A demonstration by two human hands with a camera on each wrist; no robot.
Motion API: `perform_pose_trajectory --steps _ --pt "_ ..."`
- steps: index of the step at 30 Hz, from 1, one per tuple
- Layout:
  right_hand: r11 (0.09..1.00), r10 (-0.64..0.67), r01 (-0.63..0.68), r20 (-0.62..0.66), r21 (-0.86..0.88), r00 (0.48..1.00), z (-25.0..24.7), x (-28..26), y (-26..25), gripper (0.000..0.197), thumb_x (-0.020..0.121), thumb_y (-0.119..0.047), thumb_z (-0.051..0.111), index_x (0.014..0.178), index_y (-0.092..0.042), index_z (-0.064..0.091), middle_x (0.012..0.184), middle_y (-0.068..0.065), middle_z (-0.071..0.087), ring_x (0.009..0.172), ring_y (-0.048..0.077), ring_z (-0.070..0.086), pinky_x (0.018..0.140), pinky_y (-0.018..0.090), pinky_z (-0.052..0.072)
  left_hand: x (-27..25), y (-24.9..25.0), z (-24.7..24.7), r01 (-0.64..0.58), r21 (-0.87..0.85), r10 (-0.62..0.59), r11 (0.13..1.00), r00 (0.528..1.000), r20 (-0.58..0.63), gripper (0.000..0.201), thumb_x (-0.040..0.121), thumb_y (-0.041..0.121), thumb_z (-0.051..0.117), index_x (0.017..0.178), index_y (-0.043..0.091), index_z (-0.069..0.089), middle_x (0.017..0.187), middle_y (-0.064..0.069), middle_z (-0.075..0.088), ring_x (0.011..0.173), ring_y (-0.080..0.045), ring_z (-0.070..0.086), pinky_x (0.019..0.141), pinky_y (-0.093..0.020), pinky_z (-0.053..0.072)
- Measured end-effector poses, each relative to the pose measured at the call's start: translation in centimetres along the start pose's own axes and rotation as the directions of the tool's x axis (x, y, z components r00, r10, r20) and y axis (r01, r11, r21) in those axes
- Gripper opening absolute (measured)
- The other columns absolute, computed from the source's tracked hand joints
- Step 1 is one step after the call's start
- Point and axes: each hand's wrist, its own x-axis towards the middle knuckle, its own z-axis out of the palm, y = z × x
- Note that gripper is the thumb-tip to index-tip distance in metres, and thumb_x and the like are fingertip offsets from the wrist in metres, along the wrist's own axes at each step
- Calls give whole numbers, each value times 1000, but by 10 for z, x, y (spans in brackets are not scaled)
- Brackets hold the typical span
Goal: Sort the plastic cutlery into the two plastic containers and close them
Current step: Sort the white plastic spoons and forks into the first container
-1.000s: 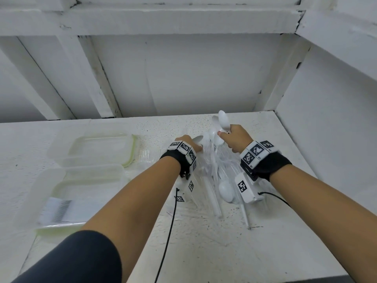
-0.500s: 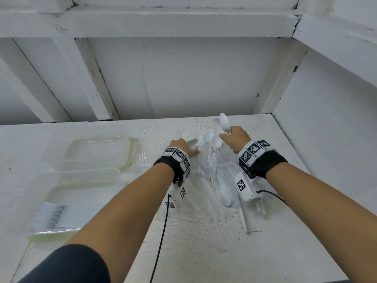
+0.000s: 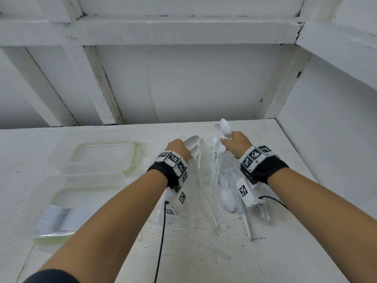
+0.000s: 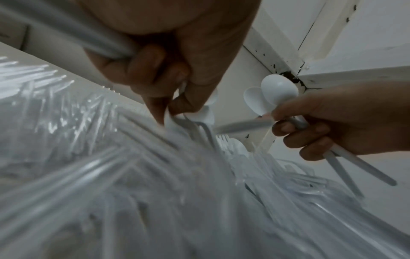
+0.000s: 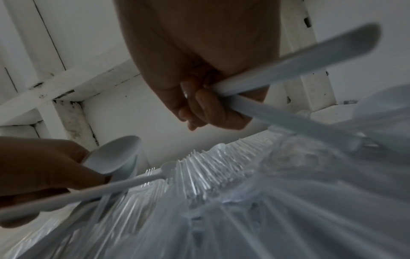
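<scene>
A speckled white-painted shelf (image 3: 183,252) sits boxed in by white walls and white wooden beams (image 3: 102,86). The landmark is the heap of clear and white plastic cutlery (image 3: 214,180) in the middle of it. Left of the heap stand two open clear plastic containers with pale green rims: the far container (image 3: 98,154) and the near container (image 3: 67,203), which holds a white paper with black print.

The left hand (image 3: 177,149), at the heap's far left edge, has its fingers curled round white plastic spoons (image 3: 191,142). The right hand (image 3: 236,144), at the heap's far right edge, grips a second bunch of white spoons (image 3: 225,127), bowls pointing up.

Compared with half a second ago, both hands sit almost where they were; the left hand's spoon bowl shows more clearly above its knuckles.
</scene>
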Motion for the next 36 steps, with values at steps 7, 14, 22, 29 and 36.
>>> perform_pose_trajectory --steps 7,14,22,29,36 --pt "994 15 -18 -24 -103 1000 3 8 0 26 93 -15 47 113 0 54 78 7 50 67 21 47 59 27 38 3 -17 -15 3 -103 -5 995 1000 -20 32 84 22 61 60 14 42 59 0 42 50 -13 37 49 -21 29" --pt "947 51 -48 1 -318 999 0 21 -2 18 90 -20 53 98 -4 55 66 2 46 60 18 48 56 25 39 -11 -21 -38 -49 -115 37 992 994 -108 26 86 11 51 61 13 44 61 0 44 62 -19 46 48 -22 30" --pt "843 -14 53 77 -535 997 5 19 -15 20 86 -17 59 95 0 57 73 8 56 71 27 53 65 30 41 -35 -30 -86 -248 -351 139 903 941 -307 15 90 13 43 91 3 54 86 -16 65 47 -19 46 43 -24 33" --pt "956 -107 79 -87 -281 990 -2 14 -21 19 95 -16 43 107 -6 53 88 -1 57 60 20 47 54 26 38 -49 -42 -94 -240 -465 104 852 949 -298 11 89 11 45 79 8 50 84 -15 69 46 -17 38 44 -22 30" --pt "855 -518 487 -228 -178 825 -10 -23 -60 26 96 -13 45 119 0 45 79 11 52 67 25 48 58 28 33 -68 -38 -95 -168 -630 49 759 978 -202 18 88 9 45 72 15 46 75 -10 67 47 -14 30 43 -19 23"
